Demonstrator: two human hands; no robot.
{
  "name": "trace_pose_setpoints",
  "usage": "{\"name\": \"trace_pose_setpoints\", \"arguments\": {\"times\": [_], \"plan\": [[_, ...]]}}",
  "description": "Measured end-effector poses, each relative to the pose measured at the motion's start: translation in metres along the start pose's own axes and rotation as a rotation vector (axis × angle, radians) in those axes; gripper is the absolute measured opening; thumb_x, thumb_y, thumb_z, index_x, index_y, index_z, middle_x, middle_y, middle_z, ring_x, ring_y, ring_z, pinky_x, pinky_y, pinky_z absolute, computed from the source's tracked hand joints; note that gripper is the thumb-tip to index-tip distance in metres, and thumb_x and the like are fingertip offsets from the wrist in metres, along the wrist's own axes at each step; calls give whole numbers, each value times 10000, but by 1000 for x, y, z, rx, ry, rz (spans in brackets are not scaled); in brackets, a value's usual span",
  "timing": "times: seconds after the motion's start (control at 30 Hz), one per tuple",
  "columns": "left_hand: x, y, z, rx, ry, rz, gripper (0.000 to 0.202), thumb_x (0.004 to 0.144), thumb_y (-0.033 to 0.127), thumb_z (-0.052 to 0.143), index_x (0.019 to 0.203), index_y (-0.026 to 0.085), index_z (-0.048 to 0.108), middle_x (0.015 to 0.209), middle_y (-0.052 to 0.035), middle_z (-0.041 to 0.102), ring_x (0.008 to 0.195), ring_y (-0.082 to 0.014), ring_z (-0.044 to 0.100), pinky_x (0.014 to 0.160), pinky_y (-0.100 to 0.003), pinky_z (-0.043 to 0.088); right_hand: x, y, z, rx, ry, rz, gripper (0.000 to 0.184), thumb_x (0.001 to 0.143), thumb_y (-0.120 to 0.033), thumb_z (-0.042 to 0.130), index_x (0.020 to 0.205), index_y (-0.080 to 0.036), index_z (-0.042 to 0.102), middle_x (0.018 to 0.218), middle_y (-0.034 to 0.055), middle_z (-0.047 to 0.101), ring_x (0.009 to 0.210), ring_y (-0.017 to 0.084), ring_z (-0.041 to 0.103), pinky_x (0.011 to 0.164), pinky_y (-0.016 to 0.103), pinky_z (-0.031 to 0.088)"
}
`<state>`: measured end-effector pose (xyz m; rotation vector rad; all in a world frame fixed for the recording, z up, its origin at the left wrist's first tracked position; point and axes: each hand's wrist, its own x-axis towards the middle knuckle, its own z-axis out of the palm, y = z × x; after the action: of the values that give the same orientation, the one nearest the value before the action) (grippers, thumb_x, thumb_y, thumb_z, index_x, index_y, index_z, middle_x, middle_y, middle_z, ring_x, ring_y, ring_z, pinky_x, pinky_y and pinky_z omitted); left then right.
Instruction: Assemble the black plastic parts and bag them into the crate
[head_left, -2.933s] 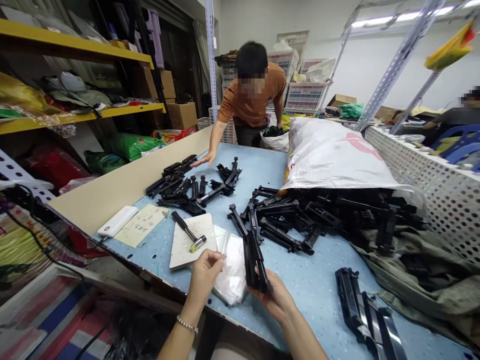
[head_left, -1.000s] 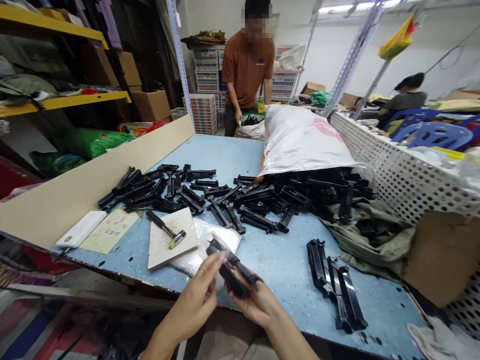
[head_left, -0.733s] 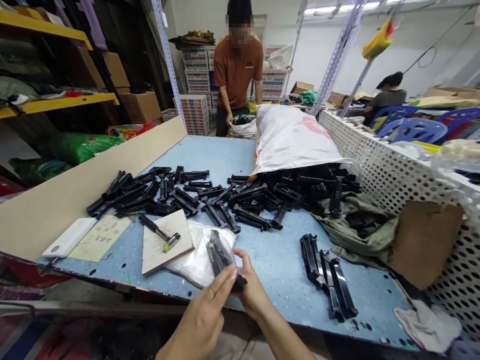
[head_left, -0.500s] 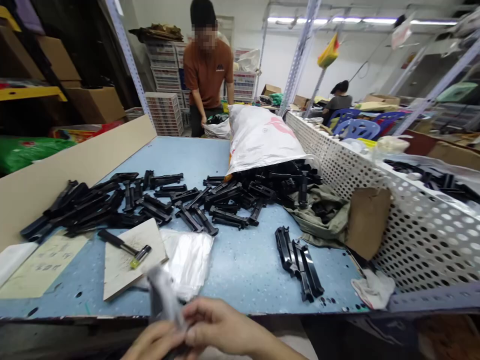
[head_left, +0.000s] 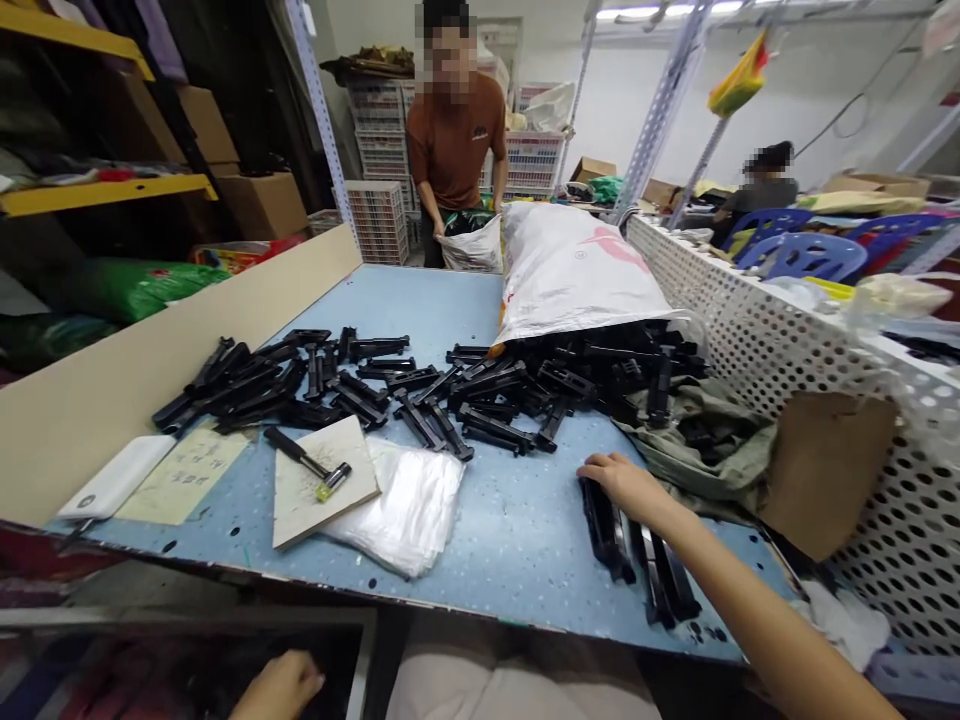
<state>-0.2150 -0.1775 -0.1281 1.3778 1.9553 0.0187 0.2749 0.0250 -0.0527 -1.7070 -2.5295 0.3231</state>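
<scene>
My right hand point(head_left: 621, 488) reaches across the table and has its fingers curled over the upper end of one black plastic part point(head_left: 600, 535). More of these long narrow parts point(head_left: 664, 575) lie side by side right under my wrist. Low at the left, my left hand point(head_left: 281, 686) is curled over an open bin point(head_left: 352, 660) below the table edge; nothing shows in it. Between the hands, a stack of clear plastic bags point(head_left: 420, 510) lies on the blue table point(head_left: 517, 540). Beside it a small hammer point(head_left: 309, 465) rests on a pale board point(head_left: 300, 510).
A heap of black parts point(head_left: 442, 390) spreads from a white woven sack point(head_left: 577, 270). Green cloth point(head_left: 712, 450), brown cardboard point(head_left: 829, 475) and a perforated metal wall point(head_left: 772, 370) border the right. A white device point(head_left: 116, 480) lies left. A co-worker point(head_left: 457, 140) holds another sack behind the table.
My hands have parted. The right has moved out to the parts at the right; the left has dropped to the bin. The bagged black item they held is out of sight. The view has shifted left.
</scene>
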Motion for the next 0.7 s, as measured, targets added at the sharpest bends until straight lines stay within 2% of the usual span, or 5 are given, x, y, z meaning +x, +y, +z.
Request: {"name": "trace_pose_setpoints", "arguments": {"times": [0.13,0.23,0.3,0.53,0.7], "plan": [[-3,96,-32,-259,4,356,321,848,416,441,681,186,590,630,-23,641,614,-197,634,619,-283,476,5,-33,6,-173,-69,-200,321,801,-45,491,983,-221,688,1108,102,662,1078,272,532,805,333,413],[14,161,-36,-253,385,564,281,870,365,450,904,169,648,956,-98,663,920,-239,616,847,-356,469,5,-56,14,-147,-159,-256,219,792,-97,538,935,-209,661,991,88,670,987,248,571,760,306,426],[33,184,-29,-248,490,583,198,817,309,541,899,162,646,1052,-132,627,1033,-278,561,936,-418,421,0,-62,19,-125,-203,-222,193,801,-134,532,937,-209,647,955,79,661,887,228,601,703,290,430],[80,170,-31,-590,329,466,242,763,345,574,597,170,564,617,-13,549,618,-162,524,624,-291,446,-32,-56,29,464,-193,28,276,859,-350,506,1054,-218,650,1030,91,673,958,250,614,826,331,444],[79,159,-39,-820,220,426,368,661,506,664,649,144,600,571,23,523,523,-104,456,509,-224,372,-26,-111,42,1301,-212,143,390,799,-456,616,1074,-183,666,983,58,686,882,200,609,775,284,450]]}}
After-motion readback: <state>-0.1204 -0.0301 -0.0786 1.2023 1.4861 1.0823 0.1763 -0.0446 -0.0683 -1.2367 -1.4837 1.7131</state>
